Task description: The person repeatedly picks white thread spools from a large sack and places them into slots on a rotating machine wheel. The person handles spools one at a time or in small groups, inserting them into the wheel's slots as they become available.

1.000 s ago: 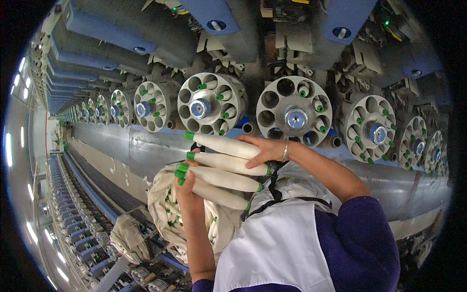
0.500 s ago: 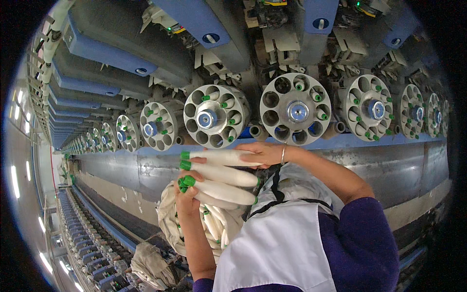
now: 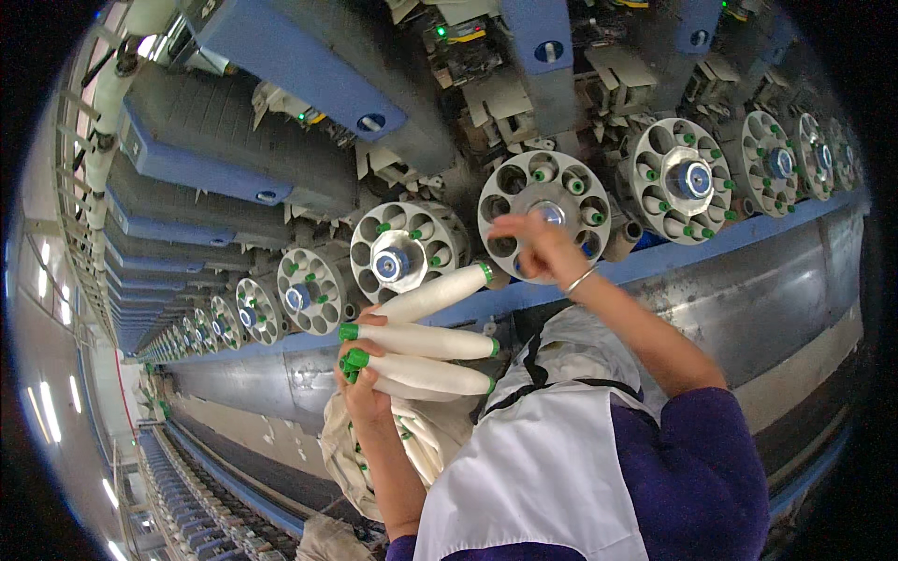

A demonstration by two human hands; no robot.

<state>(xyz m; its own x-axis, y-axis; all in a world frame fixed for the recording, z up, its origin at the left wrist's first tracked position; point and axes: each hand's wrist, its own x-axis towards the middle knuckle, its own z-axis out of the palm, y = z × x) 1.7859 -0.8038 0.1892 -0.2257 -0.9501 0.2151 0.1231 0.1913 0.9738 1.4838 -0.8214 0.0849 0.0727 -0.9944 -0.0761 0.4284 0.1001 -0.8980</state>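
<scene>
My left hand (image 3: 367,379) is closed round the green ends of several white yarn bobbins (image 3: 426,341), which fan out to the right. The uppermost bobbin (image 3: 435,292) tilts upward, its green tip just below a round magazine (image 3: 500,178). In front of that magazine's lower half is my right hand (image 3: 547,248), blurred by motion. Its fingers look apart, with one stretched to the left, and no bobbin shows in it. Several pockets of this magazine hold green-tipped bobbins; others are dark inside. The hand covers part of its hub.
More round magazines (image 3: 692,178) line the blue machine rail on both sides. Blue and grey machine heads (image 3: 299,65) overhang them. Below my left hand a cloth sack (image 3: 341,449) holds more bobbins. A metal panel (image 3: 748,280) runs under the rail.
My right hand has left the uppermost bobbin and moved up to the magazine. That bobbin now slants upward. The view has shifted, and my left hand keeps its hold.
</scene>
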